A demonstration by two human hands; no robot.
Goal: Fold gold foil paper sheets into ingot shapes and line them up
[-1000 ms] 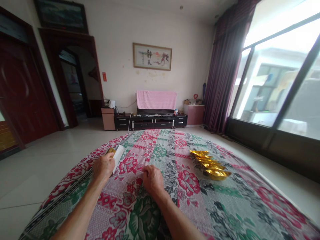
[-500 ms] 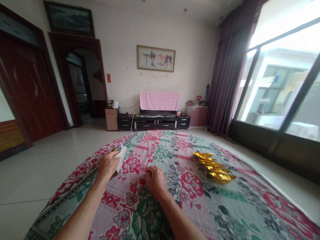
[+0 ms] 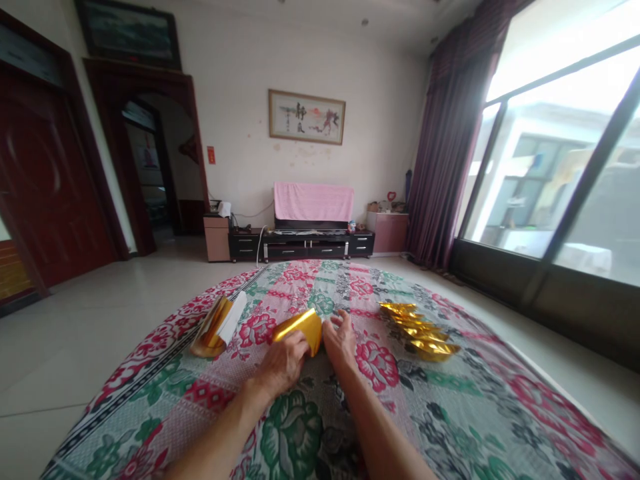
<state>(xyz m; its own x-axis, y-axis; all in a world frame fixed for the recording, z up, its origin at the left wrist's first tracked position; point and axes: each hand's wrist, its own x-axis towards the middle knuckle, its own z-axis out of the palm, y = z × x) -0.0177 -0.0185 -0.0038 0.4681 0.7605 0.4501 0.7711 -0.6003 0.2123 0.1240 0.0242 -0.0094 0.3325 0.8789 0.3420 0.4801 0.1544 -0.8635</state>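
A shiny gold foil paper sheet (image 3: pixel 300 327), bent over in a curve, is gripped in my left hand (image 3: pixel 285 363) above the middle of the cloth. Just right of the sheet, my right hand (image 3: pixel 341 337) has its fingers apart and holds nothing; whether it touches the sheet's edge I cannot tell. To the left lies a curled stack of gold foil paper (image 3: pixel 216 327) with a white side showing. Several folded gold foil ingots (image 3: pixel 420 331) stand nested in a slanting row on the right.
A flowered cloth (image 3: pixel 300 433) in red, green and grey covers the round table. Past its far edge stand a low black cabinet (image 3: pixel 305 249) and a pink cloth (image 3: pixel 314 201) over a screen. A window (image 3: pixel 540 173) is on the right.
My left hand has moved right from the paper stack to the middle, now with a gold sheet. My right hand has shifted right and its fingers have opened. The stack is uncovered.
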